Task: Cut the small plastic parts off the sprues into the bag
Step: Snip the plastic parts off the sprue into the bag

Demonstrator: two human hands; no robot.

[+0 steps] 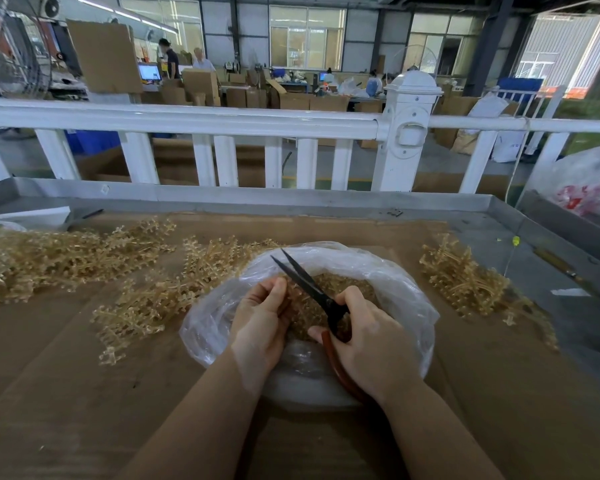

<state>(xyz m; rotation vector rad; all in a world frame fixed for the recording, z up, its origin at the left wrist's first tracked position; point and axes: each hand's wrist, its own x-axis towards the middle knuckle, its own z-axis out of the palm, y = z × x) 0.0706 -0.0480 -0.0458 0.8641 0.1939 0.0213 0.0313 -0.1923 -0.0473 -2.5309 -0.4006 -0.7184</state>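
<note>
sprues (142, 306) heaped amber across the cardboard-covered counter (66, 393) — left, centre and right of a clear plastic bag (409, 306) holding cut parts (347, 284). over the bag's mouth, left hand (260, 323) pinching one sprue; right hand (368, 341) curled round red-handled scissors (312, 289) — blades parted, pointing away.

Bag (388, 271) at centre of the cardboard sheet (84, 393), cut parts (340, 285) inside; both hands above its opening, scissors (309, 289) between. Sprue heaps to left (59, 258), beside the bag (174, 292), and right (465, 278). Railing (222, 119) behind.
</note>
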